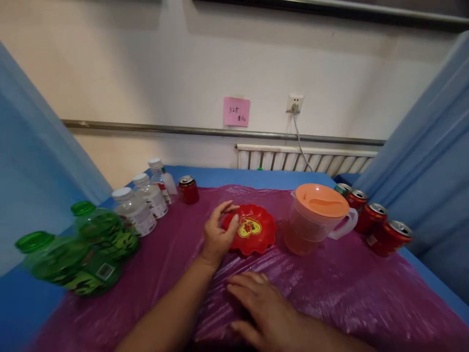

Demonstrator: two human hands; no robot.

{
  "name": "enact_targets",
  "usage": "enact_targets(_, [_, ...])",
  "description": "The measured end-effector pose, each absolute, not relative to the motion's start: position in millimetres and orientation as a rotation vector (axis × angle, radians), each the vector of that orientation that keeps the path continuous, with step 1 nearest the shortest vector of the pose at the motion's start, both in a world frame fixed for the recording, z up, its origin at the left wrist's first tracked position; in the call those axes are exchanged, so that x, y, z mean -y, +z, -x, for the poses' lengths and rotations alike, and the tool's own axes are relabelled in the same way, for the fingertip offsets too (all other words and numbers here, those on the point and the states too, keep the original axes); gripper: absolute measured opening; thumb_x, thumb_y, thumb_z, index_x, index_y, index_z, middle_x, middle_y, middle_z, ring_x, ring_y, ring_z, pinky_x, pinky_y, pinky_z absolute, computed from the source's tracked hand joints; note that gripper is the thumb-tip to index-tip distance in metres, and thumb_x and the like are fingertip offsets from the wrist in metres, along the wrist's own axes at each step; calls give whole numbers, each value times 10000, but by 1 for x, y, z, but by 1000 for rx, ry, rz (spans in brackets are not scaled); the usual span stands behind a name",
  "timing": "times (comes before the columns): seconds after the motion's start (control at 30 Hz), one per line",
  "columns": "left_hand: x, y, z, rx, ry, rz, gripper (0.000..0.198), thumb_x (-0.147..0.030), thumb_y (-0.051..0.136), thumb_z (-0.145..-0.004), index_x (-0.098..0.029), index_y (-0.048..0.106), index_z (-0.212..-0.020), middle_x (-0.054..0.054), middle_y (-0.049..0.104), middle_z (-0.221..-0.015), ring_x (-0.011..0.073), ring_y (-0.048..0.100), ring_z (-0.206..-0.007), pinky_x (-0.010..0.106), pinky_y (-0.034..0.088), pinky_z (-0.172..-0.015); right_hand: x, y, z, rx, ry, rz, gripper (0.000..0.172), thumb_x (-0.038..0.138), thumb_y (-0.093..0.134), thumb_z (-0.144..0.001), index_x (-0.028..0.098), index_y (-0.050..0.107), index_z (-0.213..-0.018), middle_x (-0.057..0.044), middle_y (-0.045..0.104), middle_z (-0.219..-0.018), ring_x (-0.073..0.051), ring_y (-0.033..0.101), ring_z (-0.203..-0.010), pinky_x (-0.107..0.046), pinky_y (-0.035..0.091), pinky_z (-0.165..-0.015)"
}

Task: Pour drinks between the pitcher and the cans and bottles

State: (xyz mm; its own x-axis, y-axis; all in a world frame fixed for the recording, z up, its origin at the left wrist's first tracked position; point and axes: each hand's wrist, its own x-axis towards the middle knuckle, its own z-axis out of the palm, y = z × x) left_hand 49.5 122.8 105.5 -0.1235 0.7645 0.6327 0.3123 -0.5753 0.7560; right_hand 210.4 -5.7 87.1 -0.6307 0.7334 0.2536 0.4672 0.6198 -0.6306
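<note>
My left hand (217,231) grips the left rim of a red scalloped plate (254,230) with a yellow and red print, thumb over the edge and fingers curled round it. The plate rests on a purple plastic sheet (330,293) that covers the table. My right hand (262,308) lies flat on that sheet in front of the plate, fingers stretched out and holding nothing. A clear jug (315,220) with an orange lid and some orange liquid stands just right of the plate.
Two green bottles (88,244) and three clear white-capped bottles (139,205) line the left side. A red can (188,189) stands at the back. Several red cans (381,227) crowd the right edge. Blue curtains hang on both sides; a wall with a radiator is behind.
</note>
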Motion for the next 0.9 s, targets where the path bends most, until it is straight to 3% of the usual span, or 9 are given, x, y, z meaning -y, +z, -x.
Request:
enact_targets(0.23, [-133,119,-42,-1115,1912,-1492,361,-281,708,-829,-177,638,-1168,92,761,-1048,203,724,-989,395,534,-988,-6,70,-153,2559,654,861,872,652,748,-759,172,521,-1450,-178,593,-1410,-415,529,-1262,-616,426,-1070])
enact_targets(0.37, [-137,126,-34,-1108,1968,-1369,348,-292,718,-818,-164,647,-1134,98,768,-1003,196,726,-960,366,550,-933,-3,53,-149,2557,602,919,883,637,753,-756,186,504,-1473,-187,525,-1492,-436,487,-1319,-638,391,-1085])
enact_targets(0.6, [-151,143,-13,-1150,2078,-1133,370,-340,741,-775,-156,651,-1083,86,764,-989,174,730,-917,340,552,-909,-3,59,-150,2563,604,939,874,640,732,-762,184,507,-1474,-182,535,-1489,-439,499,-1320,-660,397,-1076])
enact_targets(0.9, [-167,127,28,-1440,1979,-1051,378,-271,755,-688,-157,641,-1029,131,741,-1084,225,721,-1019,433,534,-985,-6,51,-149,2572,639,935,939,619,773,-731,164,474,-1496,-205,485,-1525,-463,460,-1362,-678,379,-1092])
